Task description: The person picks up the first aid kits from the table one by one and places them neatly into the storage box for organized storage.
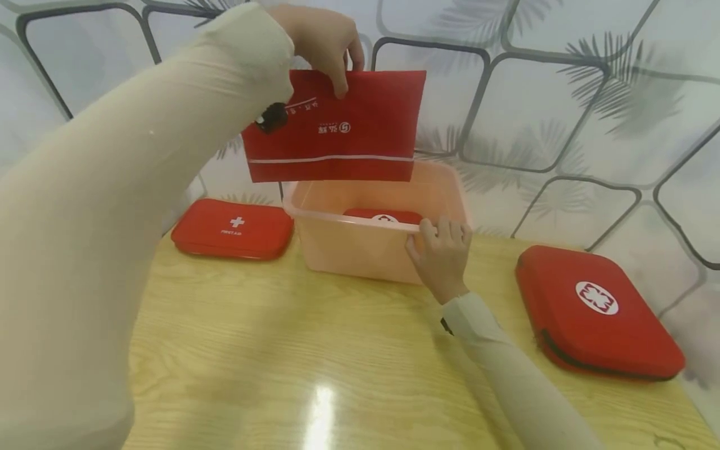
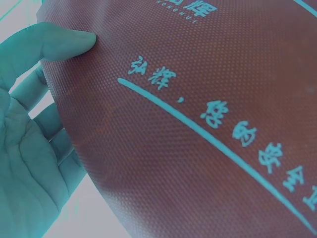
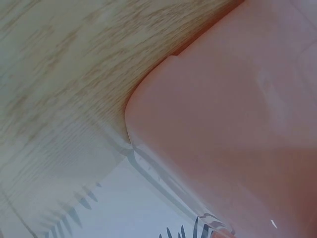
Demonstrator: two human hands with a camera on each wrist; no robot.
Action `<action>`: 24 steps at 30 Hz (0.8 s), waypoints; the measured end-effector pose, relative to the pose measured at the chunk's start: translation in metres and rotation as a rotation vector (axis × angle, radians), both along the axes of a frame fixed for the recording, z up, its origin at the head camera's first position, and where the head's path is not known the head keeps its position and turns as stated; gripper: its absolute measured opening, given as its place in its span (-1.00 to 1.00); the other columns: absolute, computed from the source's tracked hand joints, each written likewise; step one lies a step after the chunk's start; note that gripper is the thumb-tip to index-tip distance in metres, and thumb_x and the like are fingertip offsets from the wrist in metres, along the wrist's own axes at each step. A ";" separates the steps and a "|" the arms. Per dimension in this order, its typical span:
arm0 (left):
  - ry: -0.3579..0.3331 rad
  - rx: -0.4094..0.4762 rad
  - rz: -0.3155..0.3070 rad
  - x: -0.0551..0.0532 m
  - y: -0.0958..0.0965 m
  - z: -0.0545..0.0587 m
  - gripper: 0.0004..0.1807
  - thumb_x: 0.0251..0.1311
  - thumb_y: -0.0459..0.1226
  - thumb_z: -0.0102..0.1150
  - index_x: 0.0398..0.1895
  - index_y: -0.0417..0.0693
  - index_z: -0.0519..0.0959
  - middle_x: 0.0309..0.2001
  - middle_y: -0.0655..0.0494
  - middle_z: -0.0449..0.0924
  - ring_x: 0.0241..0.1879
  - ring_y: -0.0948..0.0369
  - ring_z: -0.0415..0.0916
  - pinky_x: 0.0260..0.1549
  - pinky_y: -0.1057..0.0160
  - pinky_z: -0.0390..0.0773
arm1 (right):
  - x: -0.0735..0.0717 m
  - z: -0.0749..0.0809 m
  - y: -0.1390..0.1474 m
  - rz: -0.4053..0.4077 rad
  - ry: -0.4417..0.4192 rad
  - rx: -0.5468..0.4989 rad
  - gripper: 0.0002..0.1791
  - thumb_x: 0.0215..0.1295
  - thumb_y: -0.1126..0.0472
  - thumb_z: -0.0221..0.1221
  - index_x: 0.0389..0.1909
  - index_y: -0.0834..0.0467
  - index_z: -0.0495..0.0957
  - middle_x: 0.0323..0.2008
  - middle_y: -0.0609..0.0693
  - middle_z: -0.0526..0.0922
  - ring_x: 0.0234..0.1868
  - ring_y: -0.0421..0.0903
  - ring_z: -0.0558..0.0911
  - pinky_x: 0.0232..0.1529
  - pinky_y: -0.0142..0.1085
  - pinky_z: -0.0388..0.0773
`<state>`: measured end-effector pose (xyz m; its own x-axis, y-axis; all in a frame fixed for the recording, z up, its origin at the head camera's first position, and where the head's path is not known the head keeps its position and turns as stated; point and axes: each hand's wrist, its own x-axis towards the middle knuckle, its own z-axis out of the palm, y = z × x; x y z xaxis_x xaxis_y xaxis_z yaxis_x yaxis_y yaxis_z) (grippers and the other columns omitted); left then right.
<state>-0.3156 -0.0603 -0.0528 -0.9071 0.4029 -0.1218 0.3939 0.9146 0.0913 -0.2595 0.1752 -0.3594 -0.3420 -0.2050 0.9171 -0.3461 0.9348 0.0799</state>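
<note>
Your left hand (image 1: 326, 40) pinches a flat red textured pouch (image 1: 365, 136)

It hangs above a peach plastic tub (image 1: 360, 249); your right hand (image 1: 444, 256) grips its front-right rim. Only the head view shows the red, white-emblemed case (image 1: 405, 216) inside. The wooden table (image 1: 253, 325) gives room before the tub.

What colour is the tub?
The tub is pale peach-orange; the head view shows it best.

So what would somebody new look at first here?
Probably the flat red pouch that the left hand holds up above the peach bin. Next, the red FIRST AID case on the table left of the bin and the bulky red case at the right; another red thing shows inside the bin.
</note>
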 end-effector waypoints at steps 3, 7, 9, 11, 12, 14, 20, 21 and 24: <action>0.001 -0.010 -0.045 -0.004 0.015 -0.005 -0.26 0.00 -0.10 0.34 0.31 0.10 0.32 0.17 0.03 0.46 0.00 0.03 0.56 -0.04 0.09 0.57 | 0.000 0.001 -0.001 0.004 0.002 -0.006 -0.78 0.16 0.11 0.08 -0.51 0.19 0.39 -0.54 0.14 0.39 -0.41 0.15 0.42 -0.19 0.00 0.28; -0.006 -0.031 -0.086 -0.009 0.030 -0.015 -0.30 0.03 -0.12 0.32 0.31 0.12 0.34 0.16 0.06 0.47 -0.01 0.07 0.56 -0.03 0.15 0.57 | 0.002 0.001 -0.003 0.002 -0.008 -0.007 -0.78 0.14 0.11 0.10 -0.51 0.19 0.39 -0.53 0.13 0.41 -0.40 0.15 0.43 -0.18 -0.01 0.29; -0.017 -0.037 -0.105 -0.011 0.036 -0.020 -0.32 0.03 -0.12 0.32 0.29 0.12 0.36 0.14 0.07 0.48 -0.03 0.09 0.57 -0.04 0.17 0.58 | 0.003 0.001 -0.003 -0.004 -0.016 -0.004 -0.78 0.14 0.11 0.10 -0.51 0.19 0.39 -0.53 0.13 0.42 -0.39 0.14 0.44 -0.18 -0.01 0.29; -0.022 -0.031 -0.126 -0.014 0.043 -0.026 -0.33 0.04 -0.14 0.32 0.28 0.11 0.37 0.13 0.05 0.48 -0.03 0.09 0.56 -0.02 0.17 0.57 | 0.001 -0.001 -0.003 -0.008 -0.017 0.004 -0.78 0.14 0.11 0.11 -0.50 0.19 0.40 -0.52 0.13 0.43 -0.37 0.13 0.44 -0.17 -0.01 0.30; -0.026 -0.027 -0.142 -0.015 0.046 -0.029 -0.35 0.05 -0.16 0.30 0.27 0.09 0.38 0.12 0.04 0.49 -0.03 0.09 0.57 -0.02 0.18 0.57 | -0.001 -0.001 -0.003 -0.012 -0.016 0.008 -0.78 0.14 0.11 0.11 -0.50 0.19 0.40 -0.51 0.13 0.43 -0.37 0.13 0.44 -0.17 -0.01 0.30; -0.026 -0.027 -0.174 -0.017 0.051 -0.035 -0.39 0.06 -0.19 0.28 0.26 0.05 0.40 0.09 0.01 0.51 -0.04 0.10 0.57 -0.01 0.19 0.56 | -0.003 -0.003 -0.003 -0.016 -0.015 0.013 -0.78 0.14 0.11 0.11 -0.49 0.19 0.40 -0.50 0.13 0.44 -0.37 0.12 0.44 -0.17 -0.02 0.30; -0.069 0.008 -0.204 -0.016 0.062 -0.050 -0.45 0.06 -0.20 0.29 0.19 0.03 0.46 0.06 0.03 0.51 -0.05 0.11 0.54 -0.03 0.21 0.57 | -0.002 -0.001 -0.003 -0.017 -0.019 0.008 -0.81 0.12 0.13 0.12 -0.47 0.19 0.42 -0.47 0.13 0.47 -0.34 0.10 0.45 -0.15 -0.03 0.29; -0.083 0.016 -0.196 -0.016 0.063 -0.053 -0.44 0.04 -0.20 0.31 0.18 0.04 0.46 0.05 0.04 0.51 -0.05 0.11 0.54 -0.03 0.21 0.57 | -0.001 -0.001 -0.003 -0.016 -0.018 0.007 -0.81 0.12 0.13 0.12 -0.47 0.19 0.42 -0.47 0.13 0.46 -0.34 0.11 0.45 -0.14 -0.02 0.29; -0.114 0.015 -0.192 -0.015 0.066 -0.061 -0.45 0.03 -0.17 0.32 0.16 0.07 0.48 0.04 0.08 0.51 -0.05 0.13 0.54 -0.05 0.23 0.58 | 0.000 0.000 -0.003 -0.019 -0.009 0.006 -0.81 0.10 0.13 0.13 -0.48 0.19 0.42 -0.49 0.14 0.45 -0.36 0.11 0.45 -0.14 -0.02 0.30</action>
<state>-0.3310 0.0059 -0.1139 -0.7941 0.5695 -0.2123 0.5472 0.8219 0.1583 -0.2591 0.1722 -0.3591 -0.3541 -0.2035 0.9128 -0.3287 0.9409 0.0823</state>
